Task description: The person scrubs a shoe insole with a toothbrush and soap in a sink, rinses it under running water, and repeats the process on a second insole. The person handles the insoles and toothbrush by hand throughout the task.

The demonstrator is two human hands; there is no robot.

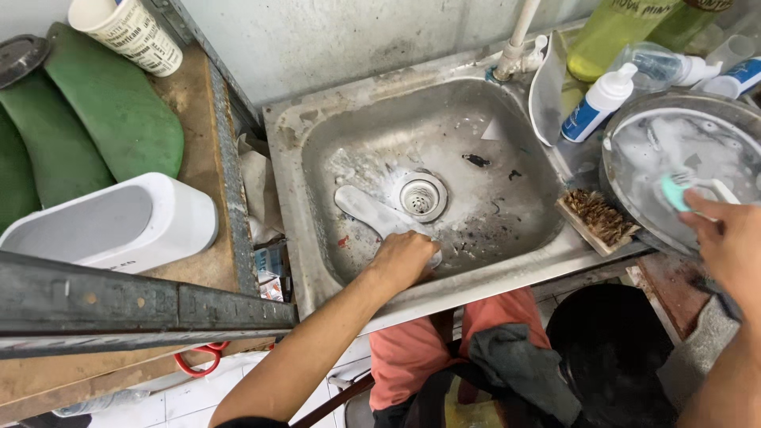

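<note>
1. left hand (404,257) down in the steel sink (289,190), near its front edge, fingers curled shut on one end of a grey shoe insole (369,212).
2. insole lying flat on the wet sink floor, its far end pointing to the back left corner, just beside the round drain (422,196).
3. soap foam and small dark bits spread over the sink floor around the drain.
4. right hand (733,242) over by the right side, fingers pinched shut on a small brush with a mint green head (676,192).
5. brush head touching the soapy inside of a round metal basin (634,198), sitting on the right edge of the sink.
6. stiff brown scrub brush (596,218) resting on the sink rim, between the sink bowl and the basin.
7. white foam pump bottle with a blue label (596,107) and a yellow-green bottle (606,36) standing at the back right corner, next to the white tap pipe (515,40).
8. on the wooden shelf (194,119) to the left: two green insoles (111,111), a paper cup (127,32) and a white tub (170,214) near its front edge.
9. black bucket (610,349) down below the sink, under the right arm.
</note>
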